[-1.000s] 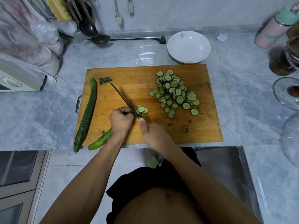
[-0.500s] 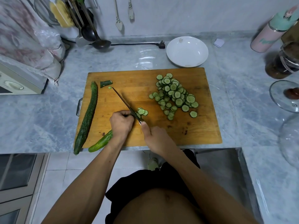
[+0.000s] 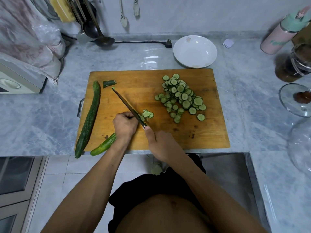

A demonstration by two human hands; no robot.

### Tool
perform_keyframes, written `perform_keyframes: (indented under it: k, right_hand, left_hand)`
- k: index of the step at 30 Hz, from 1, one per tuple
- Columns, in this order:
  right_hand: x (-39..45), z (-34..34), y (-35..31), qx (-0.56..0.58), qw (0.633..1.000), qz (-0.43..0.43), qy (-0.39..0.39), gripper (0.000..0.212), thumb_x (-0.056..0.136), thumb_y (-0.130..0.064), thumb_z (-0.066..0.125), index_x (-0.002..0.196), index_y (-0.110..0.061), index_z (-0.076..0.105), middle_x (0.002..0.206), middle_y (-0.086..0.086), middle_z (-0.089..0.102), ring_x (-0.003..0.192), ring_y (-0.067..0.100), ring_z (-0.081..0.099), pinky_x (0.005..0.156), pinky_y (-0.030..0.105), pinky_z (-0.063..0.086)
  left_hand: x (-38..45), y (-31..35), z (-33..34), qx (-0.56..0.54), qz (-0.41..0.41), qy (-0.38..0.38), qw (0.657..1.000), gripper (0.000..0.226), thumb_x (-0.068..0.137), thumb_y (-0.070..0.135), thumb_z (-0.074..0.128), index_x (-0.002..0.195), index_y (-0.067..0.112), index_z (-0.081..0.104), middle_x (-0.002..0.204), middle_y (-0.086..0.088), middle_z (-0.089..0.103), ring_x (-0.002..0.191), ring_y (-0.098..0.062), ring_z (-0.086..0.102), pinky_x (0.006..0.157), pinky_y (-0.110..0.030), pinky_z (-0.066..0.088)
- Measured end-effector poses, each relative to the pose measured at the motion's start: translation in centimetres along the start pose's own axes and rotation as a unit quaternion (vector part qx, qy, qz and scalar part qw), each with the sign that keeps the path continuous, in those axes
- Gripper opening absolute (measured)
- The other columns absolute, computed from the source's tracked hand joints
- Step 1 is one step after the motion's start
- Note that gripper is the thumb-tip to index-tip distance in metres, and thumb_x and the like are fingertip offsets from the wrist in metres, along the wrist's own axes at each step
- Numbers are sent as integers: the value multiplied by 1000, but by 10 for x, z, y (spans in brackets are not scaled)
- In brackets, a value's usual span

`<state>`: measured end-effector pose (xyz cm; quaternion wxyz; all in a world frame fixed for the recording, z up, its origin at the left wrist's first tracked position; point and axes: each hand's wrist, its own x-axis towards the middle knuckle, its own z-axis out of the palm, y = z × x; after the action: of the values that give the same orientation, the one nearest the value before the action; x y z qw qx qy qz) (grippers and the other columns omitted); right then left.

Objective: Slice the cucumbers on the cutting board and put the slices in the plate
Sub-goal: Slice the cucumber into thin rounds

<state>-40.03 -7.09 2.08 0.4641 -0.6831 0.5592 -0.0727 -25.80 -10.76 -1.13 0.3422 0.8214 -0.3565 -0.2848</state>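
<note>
On the wooden cutting board my left hand grips a light green cucumber, whose tail sticks out under my wrist. My right hand grips the handle of a dark knife; the blade lies slanted up-left, right against my left fingers. A few fresh slices lie just right of the blade. A large pile of slices covers the board's right half. A long dark whole cucumber lies along the left edge, with a cut end piece near it. The white plate behind the board holds no slices.
A ladle and a black power plug lie on the marble counter behind the board. A pink bottle, a dark jar and a glass lid stand at the right. A white appliance sits far left.
The view has tilted slightly, shifting everything lower in the frame. Both hands stay at the same spot on the cucumber, and the small heap of slices by the blade looks about the same.
</note>
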Motion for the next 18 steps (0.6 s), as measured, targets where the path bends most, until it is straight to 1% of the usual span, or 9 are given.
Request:
perform_keyframes:
  k: [2,4,7,8,10,13,16,18]
  right_hand:
    - [2,-1,1,-2,1000,7,-9,69,103,-57,16,57,-15,44,62,6,50,68,26,53,67,31,34]
    - [4,-6,1,7,1000,20,-14,69,103,-58,16,58,-14,44,64,7,51,68,26,53,68,32,35]
    - [7,-13,0,20,999,32,-19,70,104,-57,19,56,-12,45,62,7,52,62,22,51,66,32,34]
    - [8,-14,-2,22,999,33,-20,70,104,-57,19,56,-13,45,61,6,52,61,21,51,65,32,34]
    - [12,-12,-3,25,999,37,-19,70,104,-56,19,56,-13,45,63,6,52,68,25,52,69,32,34]
    - [16,-9,-3,30,998,48,-18,69,104,-57,19,58,-13,46,66,7,53,74,27,52,71,32,35]
    - [15,-10,-1,32,998,51,-13,70,104,-56,18,57,-13,46,65,7,53,74,27,52,71,32,34]
    - [15,-11,-2,28,998,47,-14,71,105,-55,17,56,-13,46,63,7,52,74,27,52,71,32,33]
  left_hand:
    - [1,0,0,3,-2,0,1000,12,84,8,67,78,7,78,69,-1,67,63,-8,58,58,-18,36]
    - [1,0,0,1,-7,-2,1000,15,83,4,65,84,7,79,77,-1,70,71,-10,60,66,-16,42]
    - [1,2,-2,-6,-11,-4,1000,21,82,0,61,90,7,79,84,-1,71,79,-11,62,80,-22,50]
    - [1,2,-2,-7,-12,-4,1000,22,81,0,61,91,7,79,86,-2,73,79,-11,62,81,-22,50]
    - [0,2,-3,-6,-10,-4,1000,22,81,1,61,92,8,79,90,-2,74,81,-10,62,79,-19,47]
    - [-1,2,-4,5,-2,-15,1000,21,82,2,63,94,8,79,89,1,71,85,-11,63,78,-15,42]
    - [4,-3,-5,29,5,-36,999,13,82,10,67,88,14,78,85,4,71,90,-18,67,80,-18,45]
    - [7,-8,-7,80,-14,-41,996,7,81,27,71,85,23,75,89,2,74,93,-24,67,90,-31,51]
